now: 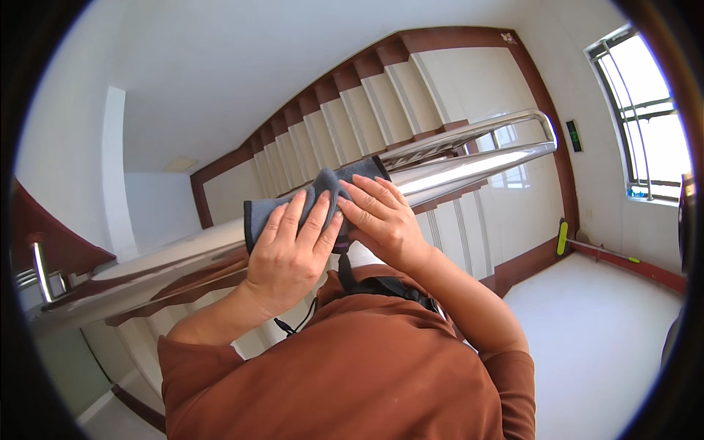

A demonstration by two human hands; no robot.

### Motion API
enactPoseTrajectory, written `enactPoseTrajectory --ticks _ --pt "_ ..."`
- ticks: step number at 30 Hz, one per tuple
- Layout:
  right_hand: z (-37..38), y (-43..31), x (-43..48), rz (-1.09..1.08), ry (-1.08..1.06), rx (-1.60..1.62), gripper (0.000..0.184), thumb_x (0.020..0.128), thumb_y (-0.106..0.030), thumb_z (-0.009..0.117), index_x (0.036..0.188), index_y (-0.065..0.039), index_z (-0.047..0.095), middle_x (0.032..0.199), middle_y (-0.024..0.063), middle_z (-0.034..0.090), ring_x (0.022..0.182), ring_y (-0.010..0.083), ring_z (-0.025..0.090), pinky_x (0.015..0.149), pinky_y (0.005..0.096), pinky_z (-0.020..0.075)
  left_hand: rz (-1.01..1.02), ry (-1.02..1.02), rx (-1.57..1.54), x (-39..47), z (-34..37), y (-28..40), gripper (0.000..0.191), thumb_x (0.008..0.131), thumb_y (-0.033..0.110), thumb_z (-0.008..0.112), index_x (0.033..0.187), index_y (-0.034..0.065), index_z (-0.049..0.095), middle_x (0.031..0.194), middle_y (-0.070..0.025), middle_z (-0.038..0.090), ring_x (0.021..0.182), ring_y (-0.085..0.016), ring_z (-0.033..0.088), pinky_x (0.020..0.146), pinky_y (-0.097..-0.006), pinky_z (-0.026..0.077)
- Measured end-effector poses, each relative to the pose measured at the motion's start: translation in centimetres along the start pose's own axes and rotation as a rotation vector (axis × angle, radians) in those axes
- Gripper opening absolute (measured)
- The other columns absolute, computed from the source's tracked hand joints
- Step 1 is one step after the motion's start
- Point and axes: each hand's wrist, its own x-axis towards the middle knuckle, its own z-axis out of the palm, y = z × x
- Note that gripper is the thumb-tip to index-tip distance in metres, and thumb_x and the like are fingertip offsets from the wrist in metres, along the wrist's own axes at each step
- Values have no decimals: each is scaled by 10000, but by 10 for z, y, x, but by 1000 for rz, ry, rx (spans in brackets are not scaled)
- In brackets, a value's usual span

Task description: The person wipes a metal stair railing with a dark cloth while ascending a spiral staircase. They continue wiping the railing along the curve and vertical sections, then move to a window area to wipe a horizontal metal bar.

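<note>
A grey cloth (324, 190) with dark edging lies over the polished metal stair handrail (467, 170), bunched up in a fold at its middle. My left hand (294, 242) rests flat on the cloth's left part, fingers slightly spread. On its right part lies my right hand (385, 223), fingertips close to those of the left. Both palms face down, pressing the cloth to the rail; the thumbs are near each other. The rail's underside and the cloth's far edge are hidden.
Stairs (352, 115) with dark red borders run beyond the rail, and more steps (462, 236) lie on the near side. A barred window (643, 115) is at right. A green-headed broom or mop (562, 236) leans near the landing's corner. A short metal post (41, 272) stands at far left.
</note>
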Motion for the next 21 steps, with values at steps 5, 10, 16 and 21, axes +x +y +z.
enactPoseTrajectory --ticks 5,10,16,21 --pt "-11 46 -35 -38 4 -15 598 575 -89 751 1148 -74 580 1239 88 553 1150 292 503 962 455 395 -70 102 67 21 45 45 311 789 137 531 1066 43 634 1183 -130 584 1082 -328 541 904 -402 439" --pt "-33 78 -49 10 9 -26 608 561 -87 755 1145 -77 588 1217 87 569 1153 295 505 967 457 395 -88 111 5 59 65 67 325 789 106 527 1090 27 622 1196 -143 573 1089 -336 534 888 -425 449" --pt "-50 112 -71 20 -3 -14 559 576 -86 749 1112 -65 592 1221 108 572 1146 307 521 959 449 405 -74 59 15 93 85 92 314 797 141 541 1085 46 625 1188 -130 580 1068 -325 551 900 -409 439" --pt "-73 163 -82 -2 -28 -11 521 624 -126 705 1129 -70 593 1218 105 564 1136 291 517 955 452 401 -74 28 18 135 107 108 263 807 141 539 1033 59 647 1164 -119 594 1062 -312 555 892 -386 442"
